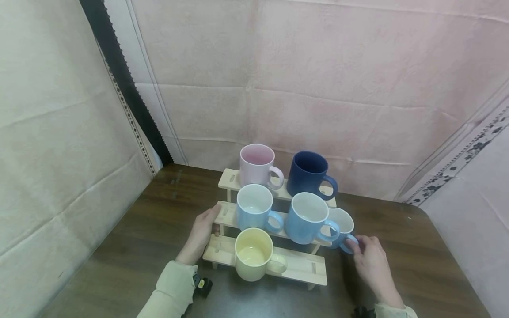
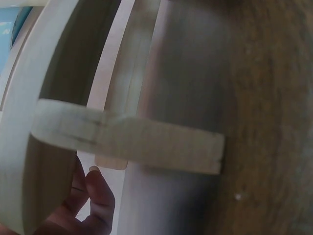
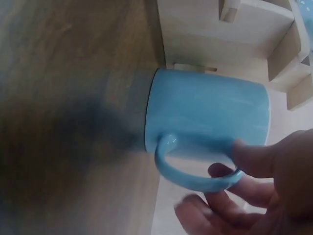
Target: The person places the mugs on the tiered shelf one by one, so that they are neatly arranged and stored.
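A three-tier wooden rack holds mugs on its steps. My left hand grips the left end of its middle step; in the left wrist view curled fingers show beside the wood. At the rack's right side, a light blue mug stands upright, partly hidden behind another mug. My right hand pinches that mug's handle, thumb on top. On the middle step are two more light blue mugs, a left one and a right one. A pale yellow mug sits on the lowest step.
On the top step stand a pink mug and a dark blue mug. The rack is on a dark wooden table. Pale cloth hangs behind the table and at both sides.
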### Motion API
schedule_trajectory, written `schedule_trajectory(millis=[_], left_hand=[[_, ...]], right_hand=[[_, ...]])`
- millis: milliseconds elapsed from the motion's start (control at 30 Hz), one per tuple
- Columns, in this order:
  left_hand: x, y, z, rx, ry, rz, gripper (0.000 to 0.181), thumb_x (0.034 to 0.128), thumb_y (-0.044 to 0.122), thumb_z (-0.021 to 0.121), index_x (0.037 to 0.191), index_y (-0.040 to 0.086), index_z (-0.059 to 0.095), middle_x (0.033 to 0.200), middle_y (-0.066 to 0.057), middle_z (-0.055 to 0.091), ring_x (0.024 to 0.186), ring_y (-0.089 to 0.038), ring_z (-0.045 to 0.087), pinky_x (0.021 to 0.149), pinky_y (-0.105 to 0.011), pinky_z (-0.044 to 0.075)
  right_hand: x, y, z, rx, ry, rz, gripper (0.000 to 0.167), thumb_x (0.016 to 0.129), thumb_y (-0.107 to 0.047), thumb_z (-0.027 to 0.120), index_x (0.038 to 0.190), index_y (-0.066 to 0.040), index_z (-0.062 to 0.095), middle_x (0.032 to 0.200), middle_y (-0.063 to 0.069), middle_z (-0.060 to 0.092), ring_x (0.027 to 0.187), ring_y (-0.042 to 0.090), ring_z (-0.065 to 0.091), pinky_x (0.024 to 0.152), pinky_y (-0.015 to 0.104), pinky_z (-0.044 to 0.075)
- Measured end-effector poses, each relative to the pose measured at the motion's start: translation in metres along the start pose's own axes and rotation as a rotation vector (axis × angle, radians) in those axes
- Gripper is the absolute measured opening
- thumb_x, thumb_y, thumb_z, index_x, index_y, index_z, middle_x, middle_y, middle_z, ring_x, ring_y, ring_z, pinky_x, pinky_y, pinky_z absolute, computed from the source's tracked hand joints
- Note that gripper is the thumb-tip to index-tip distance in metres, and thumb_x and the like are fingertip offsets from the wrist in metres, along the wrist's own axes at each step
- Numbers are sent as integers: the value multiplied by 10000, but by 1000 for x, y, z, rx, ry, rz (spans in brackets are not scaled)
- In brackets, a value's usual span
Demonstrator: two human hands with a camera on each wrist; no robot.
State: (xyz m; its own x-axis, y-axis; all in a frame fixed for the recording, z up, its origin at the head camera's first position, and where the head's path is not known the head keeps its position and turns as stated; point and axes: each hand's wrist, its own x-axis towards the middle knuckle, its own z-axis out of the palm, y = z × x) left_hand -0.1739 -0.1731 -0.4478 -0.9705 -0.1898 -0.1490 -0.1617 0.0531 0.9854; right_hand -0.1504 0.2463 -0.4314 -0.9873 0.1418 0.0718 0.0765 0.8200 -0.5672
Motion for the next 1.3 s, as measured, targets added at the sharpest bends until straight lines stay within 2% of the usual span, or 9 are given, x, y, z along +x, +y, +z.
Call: schedule_trajectory(millis=[200, 367, 700, 1067, 1300], left_hand=[[0, -2, -1, -2, 4, -2, 540, 959, 581, 481, 906, 54, 587, 682, -34, 478, 625, -203, 471, 618, -303, 382], [-1, -2, 0, -7, 7, 0, 530, 961, 576, 484, 884, 61, 582, 679, -35, 475, 623, -202, 472, 617, -303, 383], [-2, -2, 0, -2, 4, 11, 525, 964, 574, 478, 863, 67, 573, 668, -38, 470, 621, -203, 470, 622, -306, 379], [-2, 0, -1, -22, 0, -2, 525, 968, 565, 478, 893, 57, 585, 682, -36, 465, 622, -200, 462, 618, -296, 380], [-2, 0, -1, -18, -8, -3, 558, 954, 596, 478, 916, 50, 588, 696, -34, 466, 632, -194, 464, 620, -297, 379]], right_hand=[[1, 3, 0, -46, 27, -38, 305, 973, -218, 614, 1102, 58, 604, 954, 181, 611, 790, 291, 571, 668, 462, 494], [1, 6, 2, -67, 50, -90, 214, 956, -154, 634, 1004, 51, 593, 841, 141, 599, 687, 250, 541, 573, 369, 455], [1, 9, 10, -21, 71, -76, 154, 952, -129, 621, 956, 22, 589, 873, 128, 561, 715, 252, 529, 578, 337, 434], [-1, 8, 11, -35, 196, -121, 135, 937, -103, 624, 945, 31, 617, 874, 111, 559, 738, 266, 546, 606, 359, 431], [-7, 10, 7, -24, 230, -99, 139, 939, -95, 623, 956, 43, 616, 904, 129, 566, 765, 290, 547, 635, 412, 453]])
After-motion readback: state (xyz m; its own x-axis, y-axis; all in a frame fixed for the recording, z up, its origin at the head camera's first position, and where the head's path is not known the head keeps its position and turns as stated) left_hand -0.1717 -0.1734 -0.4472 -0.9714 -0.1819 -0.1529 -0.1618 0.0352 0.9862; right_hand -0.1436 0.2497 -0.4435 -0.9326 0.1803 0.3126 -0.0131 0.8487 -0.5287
